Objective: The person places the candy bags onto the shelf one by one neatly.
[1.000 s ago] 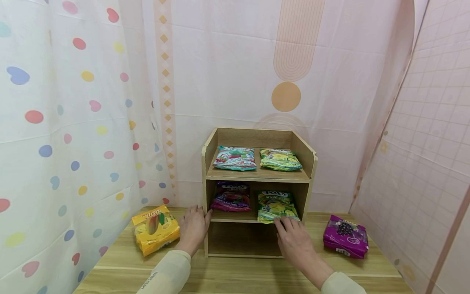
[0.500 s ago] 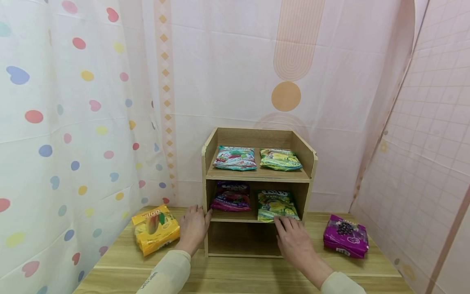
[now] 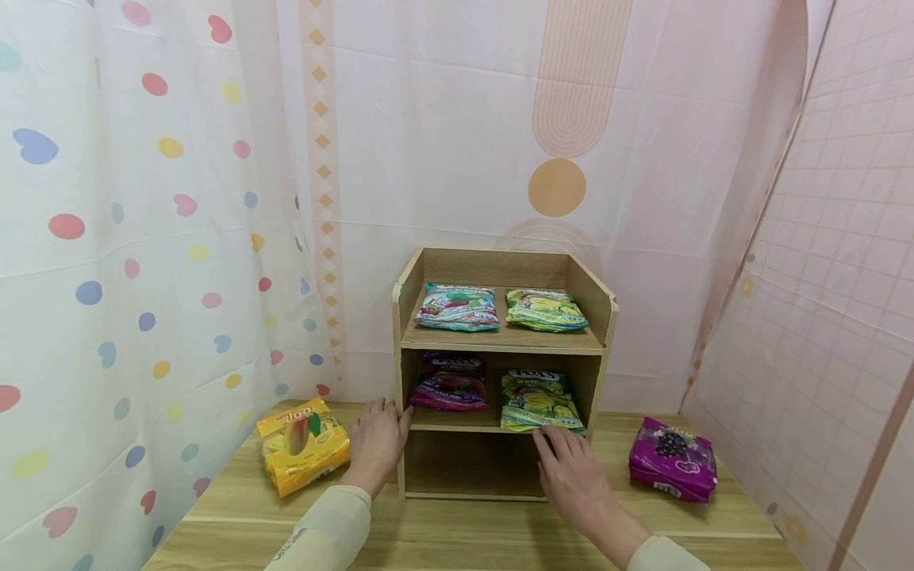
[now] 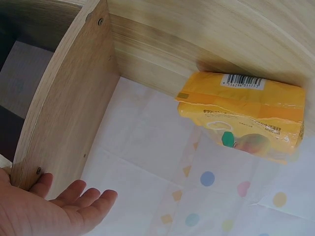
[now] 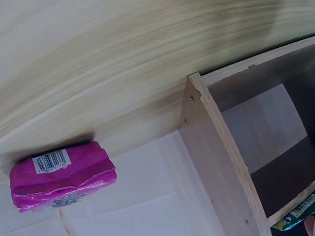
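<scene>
The green bag [image 3: 539, 402] lies on the middle shelf [image 3: 450, 429], just ahead of the right hand [image 3: 577, 476], long axis seemingly front to back; that hand, nearer, has relaxed fingers at its front edge; the left hand's [image 3: 377, 446] fingers, loosely extended, touch the side panel [image 4: 74, 98].
</scene>
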Motion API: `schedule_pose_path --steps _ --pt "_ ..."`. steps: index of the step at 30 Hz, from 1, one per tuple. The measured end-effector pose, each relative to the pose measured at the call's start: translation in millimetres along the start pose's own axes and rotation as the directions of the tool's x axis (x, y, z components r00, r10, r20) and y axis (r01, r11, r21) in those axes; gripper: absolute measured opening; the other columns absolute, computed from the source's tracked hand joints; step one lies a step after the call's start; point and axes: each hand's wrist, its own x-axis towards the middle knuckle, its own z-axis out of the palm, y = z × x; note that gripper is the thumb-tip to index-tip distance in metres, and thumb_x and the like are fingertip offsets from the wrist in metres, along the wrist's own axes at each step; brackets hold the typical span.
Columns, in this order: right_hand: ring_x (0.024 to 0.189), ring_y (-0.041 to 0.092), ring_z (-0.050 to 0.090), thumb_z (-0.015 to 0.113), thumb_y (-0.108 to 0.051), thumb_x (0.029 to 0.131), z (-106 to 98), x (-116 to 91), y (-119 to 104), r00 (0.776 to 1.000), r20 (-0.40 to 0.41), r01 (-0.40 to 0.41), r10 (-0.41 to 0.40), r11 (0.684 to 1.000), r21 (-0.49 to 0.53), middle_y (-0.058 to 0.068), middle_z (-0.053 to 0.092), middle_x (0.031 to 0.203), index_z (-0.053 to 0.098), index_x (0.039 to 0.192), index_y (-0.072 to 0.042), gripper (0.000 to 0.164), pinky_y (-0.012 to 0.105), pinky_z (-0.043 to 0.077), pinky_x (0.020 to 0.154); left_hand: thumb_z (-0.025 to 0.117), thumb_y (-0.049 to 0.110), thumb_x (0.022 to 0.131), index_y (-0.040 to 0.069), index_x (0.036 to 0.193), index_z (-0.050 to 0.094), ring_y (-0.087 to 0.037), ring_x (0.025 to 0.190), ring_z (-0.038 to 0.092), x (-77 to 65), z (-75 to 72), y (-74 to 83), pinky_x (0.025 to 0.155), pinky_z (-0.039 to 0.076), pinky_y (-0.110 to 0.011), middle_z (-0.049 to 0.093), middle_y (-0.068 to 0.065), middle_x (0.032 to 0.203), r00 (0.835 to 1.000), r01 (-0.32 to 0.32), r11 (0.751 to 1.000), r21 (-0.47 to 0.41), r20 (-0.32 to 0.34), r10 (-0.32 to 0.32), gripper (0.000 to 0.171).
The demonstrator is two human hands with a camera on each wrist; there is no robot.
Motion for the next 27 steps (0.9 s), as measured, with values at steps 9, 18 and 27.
schedule_pose_path --steps 9,18,27 --pt "0.105 0.036 0.059 0.012 -0.032 0.106 -0.3 2.1 1.2 0.996 0.088 -0.032 0.030 0.999 0.017 0.020 0.058 0.121 0.064 0.124 0.003 0.065 0.046 0.053 0.082 0.053 0.033 0.102 -0.009 0.112 0.067 -0.044 0.119 0.052 -0.2 -0.3 -0.3 0.094 0.042 -0.062 0.059 -0.028 0.125 1.000 -0.011 1.000 0.008 -0.008 0.011 0.046" --pt "0.107 0.035 0.058 0.011 -0.038 0.105 1.4 7.2 1.5 0.990 0.130 -0.062 0.057 0.998 0.033 0.018 0.058 0.122 0.063 0.127 0.000 0.068 0.048 0.051 0.083 0.052 0.033 0.102 -0.010 0.112 0.067 -0.044 0.120 0.052 -0.5 -1.3 -0.1 0.096 0.042 -0.062 0.059 -0.028 0.126 1.000 -0.008 1.000 0.010 -0.002 0.009 0.046" --pt "0.117 0.034 0.055 0.047 -0.041 0.101 0.5 10.9 -0.7 0.956 0.278 -0.088 0.092 0.996 -0.029 0.018 0.055 0.132 0.058 0.135 -0.003 0.052 0.049 0.048 0.091 0.052 0.033 0.103 -0.009 0.114 0.066 -0.044 0.122 0.051 0.2 -1.6 0.4 0.097 0.041 -0.062 0.058 -0.028 0.129 1.000 0.001 1.000 0.011 0.014 -0.001 0.046"
